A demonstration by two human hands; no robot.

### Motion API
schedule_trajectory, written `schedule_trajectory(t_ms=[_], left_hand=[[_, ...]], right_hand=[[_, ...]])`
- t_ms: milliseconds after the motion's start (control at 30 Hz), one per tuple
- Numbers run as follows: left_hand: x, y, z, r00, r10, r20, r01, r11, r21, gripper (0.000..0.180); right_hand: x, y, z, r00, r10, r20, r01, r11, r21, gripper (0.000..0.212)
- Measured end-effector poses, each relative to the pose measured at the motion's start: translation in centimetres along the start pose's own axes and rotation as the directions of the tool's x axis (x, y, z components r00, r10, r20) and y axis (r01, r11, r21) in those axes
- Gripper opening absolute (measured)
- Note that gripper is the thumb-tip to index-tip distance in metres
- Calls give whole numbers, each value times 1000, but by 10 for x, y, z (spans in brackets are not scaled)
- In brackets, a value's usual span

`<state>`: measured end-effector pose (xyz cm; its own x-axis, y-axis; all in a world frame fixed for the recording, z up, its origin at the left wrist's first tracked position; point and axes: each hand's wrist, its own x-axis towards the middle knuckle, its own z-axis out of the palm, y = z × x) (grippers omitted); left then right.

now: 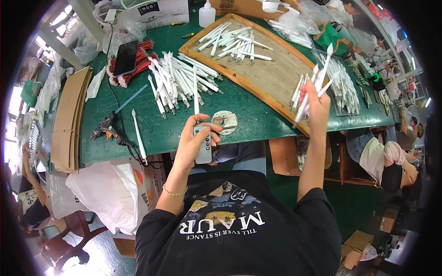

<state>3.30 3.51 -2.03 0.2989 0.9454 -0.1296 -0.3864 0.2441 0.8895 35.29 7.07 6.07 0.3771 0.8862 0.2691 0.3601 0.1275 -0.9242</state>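
Two sets of fingers, both closed, above one green table (163, 131). Left fingers (211, 124): gripping one pale remote (205, 149), button side up. One upright candle (196, 92), white, its base meeting the left fingers; whether pinched, cannot tell. One round white piece (228, 120), just right of the left fingers. One loose candle (138, 135), left of the left fingers; one black glue gun (108, 127), farther left. Right fingers (312, 89): gripping a bunch of candles (324, 69), white, tilted, tips upward. One clear bag (344, 89) of candles, right of the right fingers. One candle pile (177, 80), beyond the left fingers. One wood-framed tray (271, 76), left of and beyond the right fingers, bearing tray candles (235, 43). One black phone (125, 58) on red wires (143, 69), beyond and left of the left fingers. One white bottle (207, 16), farthest beyond them.
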Motion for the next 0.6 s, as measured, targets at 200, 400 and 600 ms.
schedule_trajectory(t_ms=[200,400,600], left_hand=[[1,2,1,1000,-5,-3,5,1000,7,31],[1,2,0,1000,-8,14,8,1000,-3,30],[2,0,-2,1000,-9,19,10,999,-43,27]], right_hand=[[-37,-16,83,972,-72,223,23,977,212,29],[-49,4,111,895,-363,261,383,923,-29,21],[-57,-9,113,821,-318,475,435,887,-158,17]])
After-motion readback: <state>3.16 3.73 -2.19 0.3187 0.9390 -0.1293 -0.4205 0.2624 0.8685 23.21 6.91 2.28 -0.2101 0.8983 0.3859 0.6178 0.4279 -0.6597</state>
